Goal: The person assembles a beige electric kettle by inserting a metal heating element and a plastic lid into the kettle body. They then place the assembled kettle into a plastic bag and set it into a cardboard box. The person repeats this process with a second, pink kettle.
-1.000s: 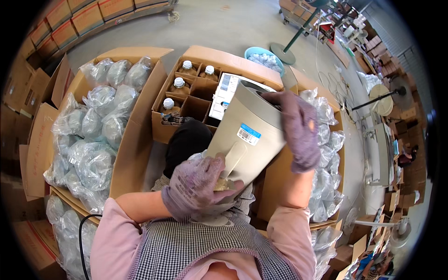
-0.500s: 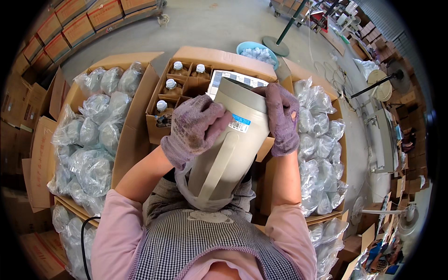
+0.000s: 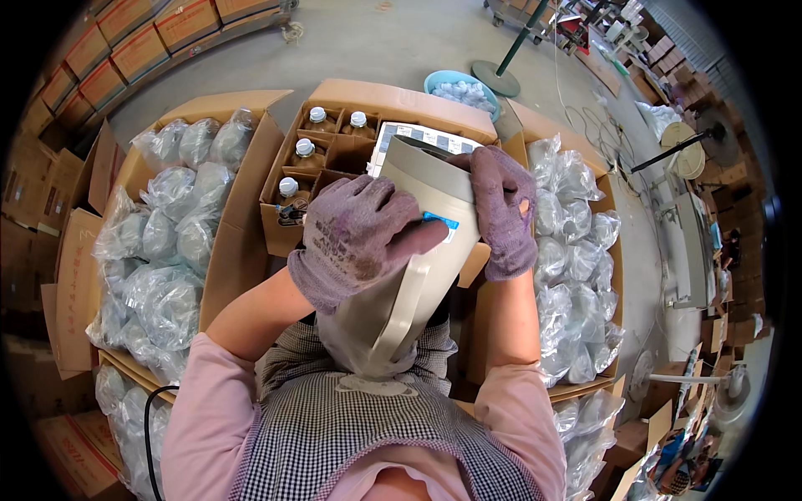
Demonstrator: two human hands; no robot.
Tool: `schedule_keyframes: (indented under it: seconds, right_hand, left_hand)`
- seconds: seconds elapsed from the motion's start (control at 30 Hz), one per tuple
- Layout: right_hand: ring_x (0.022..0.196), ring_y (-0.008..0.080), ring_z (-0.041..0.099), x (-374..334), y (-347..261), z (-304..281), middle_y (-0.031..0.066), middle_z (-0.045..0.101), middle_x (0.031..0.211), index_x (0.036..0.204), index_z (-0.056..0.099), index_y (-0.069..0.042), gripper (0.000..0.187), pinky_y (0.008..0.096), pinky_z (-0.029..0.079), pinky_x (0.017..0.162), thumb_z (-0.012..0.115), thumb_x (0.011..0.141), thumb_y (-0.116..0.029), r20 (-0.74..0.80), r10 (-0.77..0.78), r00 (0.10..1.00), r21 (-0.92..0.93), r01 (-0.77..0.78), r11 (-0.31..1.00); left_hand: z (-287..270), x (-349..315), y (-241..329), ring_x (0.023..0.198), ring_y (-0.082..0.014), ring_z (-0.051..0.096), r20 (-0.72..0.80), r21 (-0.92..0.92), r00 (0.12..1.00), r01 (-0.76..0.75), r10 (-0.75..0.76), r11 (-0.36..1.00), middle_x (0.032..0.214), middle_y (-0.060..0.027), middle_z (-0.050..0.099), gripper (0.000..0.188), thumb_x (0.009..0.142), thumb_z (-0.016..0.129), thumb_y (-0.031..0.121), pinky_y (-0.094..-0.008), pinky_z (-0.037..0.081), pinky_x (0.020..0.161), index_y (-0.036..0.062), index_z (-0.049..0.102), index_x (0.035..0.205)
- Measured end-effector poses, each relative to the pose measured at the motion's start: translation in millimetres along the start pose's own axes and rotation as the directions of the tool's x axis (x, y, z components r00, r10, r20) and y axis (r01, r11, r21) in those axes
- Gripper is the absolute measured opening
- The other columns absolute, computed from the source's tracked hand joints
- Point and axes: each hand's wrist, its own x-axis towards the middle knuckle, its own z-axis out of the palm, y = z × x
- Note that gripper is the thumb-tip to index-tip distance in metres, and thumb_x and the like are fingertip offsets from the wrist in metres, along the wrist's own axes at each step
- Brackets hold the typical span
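Note:
A beige jug [image 3: 430, 200] with a long side handle [image 3: 401, 305] leans in front of my lap, its grey rim facing away from me. Clear plastic film [image 3: 338, 342] wraps its lower end. My right hand [image 3: 503, 209], in a worn purple glove, is closed on the rim's right side. Across the jug's front lies my left hand [image 3: 359, 234], gloved too, its fingers apart and its thumb stretched over the blue and white label [image 3: 440, 223]. The label is partly covered by that thumb.
Ahead stands a divided carton [image 3: 292, 125] with several white-capped bottles [image 3: 317, 119] and a sheet of labels [image 3: 393, 138]. Cartons of plastic-wrapped items flank me, left [image 3: 175, 242] and right [image 3: 568, 267]. A blue basin [image 3: 459, 90] sits beyond.
My left hand has shifted from the label's left edge so that its thumb now lies over it. The jug has tilted slightly; my right hand keeps its hold.

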Motion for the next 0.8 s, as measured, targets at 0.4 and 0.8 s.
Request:
schedule_keyframes:
  seconds: [0.4, 0.8]
  right_hand:
    - [0.067, 0.0275, 0.059, 1, 4, 1, 0.0109, 0.063, 0.078, 0.111, 0.063, -0.006, 0.026, 0.0335, 0.048, 0.061, 0.06, 0.086, 0.0, 0.07, -0.28, 0.957, -0.177, 0.288, 0.941]
    - [0.075, 0.0205, 0.065, 6, -9, 9, 0.0136, 0.07, 0.082, 0.09, 0.067, 0.004, 0.025, 0.0318, 0.05, 0.073, 0.053, 0.095, -0.015, 0.075, -0.029, 0.997, -0.084, 0.035, 0.996]
  left_hand:
    - [3, -14, -18, 0.06, -0.0131, 0.057, 0.064, -0.155, 0.993, -0.093, 0.104, 0.984, 0.071, 0.0022, 0.055, 0.016, 0.074, 0.073, 0.014, -0.0316, 0.043, 0.049, 0.0131, 0.066, 0.088]
    - [-3, -10, -7, 0.05, -0.0141, 0.05, -0.075, -0.005, 0.95, -0.304, 0.302, 0.953, 0.059, 0.002, 0.047, 0.034, 0.072, 0.082, 0.015, -0.0296, 0.037, 0.044, 0.0138, 0.049, 0.063]
